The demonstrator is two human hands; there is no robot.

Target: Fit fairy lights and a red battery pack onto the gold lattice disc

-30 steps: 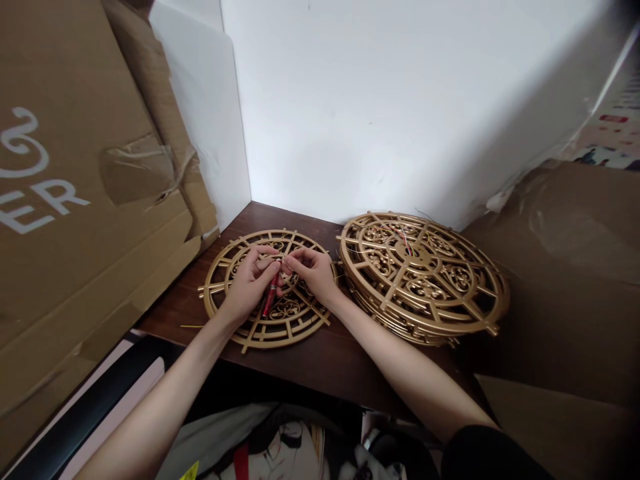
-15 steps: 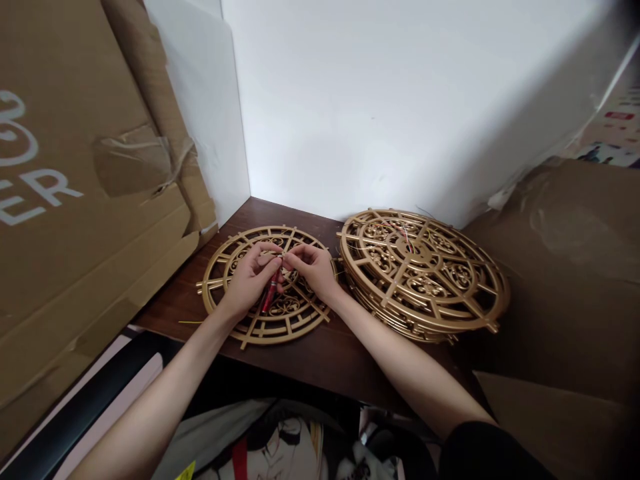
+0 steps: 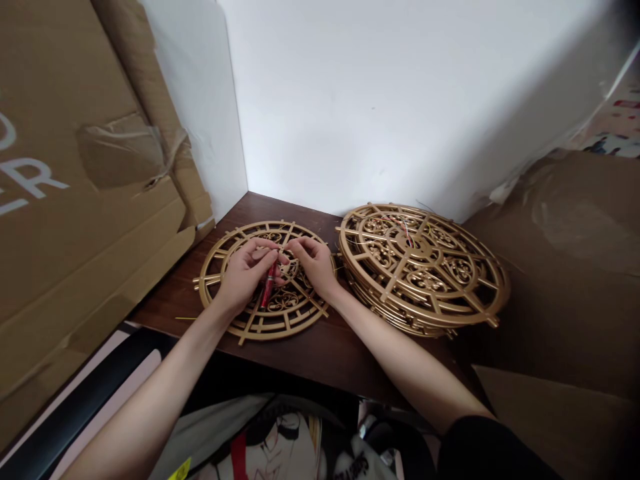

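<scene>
A round gold openwork disc (image 3: 280, 331) with scroll ornaments lies flat before me. My left hand (image 3: 246, 267) is closed above its middle, with a slim red pen-like tool (image 3: 269, 288) hanging down from its fingers. Its fingertips come close to those of my right hand (image 3: 316, 264), which is pinched over the same disc. What sits between the right fingertips is too small to make out. To the right stands a stack of similar gold discs (image 3: 385, 287), thin red and white wires (image 3: 407, 233) showing at the top disc's centre.
The discs rest on a dark brown wooden table (image 3: 300, 363) against a white wall (image 3: 350, 120). A big cardboard box (image 3: 100, 220) borders the left side, and more cardboard (image 3: 565, 280) the right. A yellow strip (image 3: 185, 318) lies near the table's left front.
The fingertips of my two hands have drawn slightly apart. The red tool stays in my left hand. The whole view has shifted a little.
</scene>
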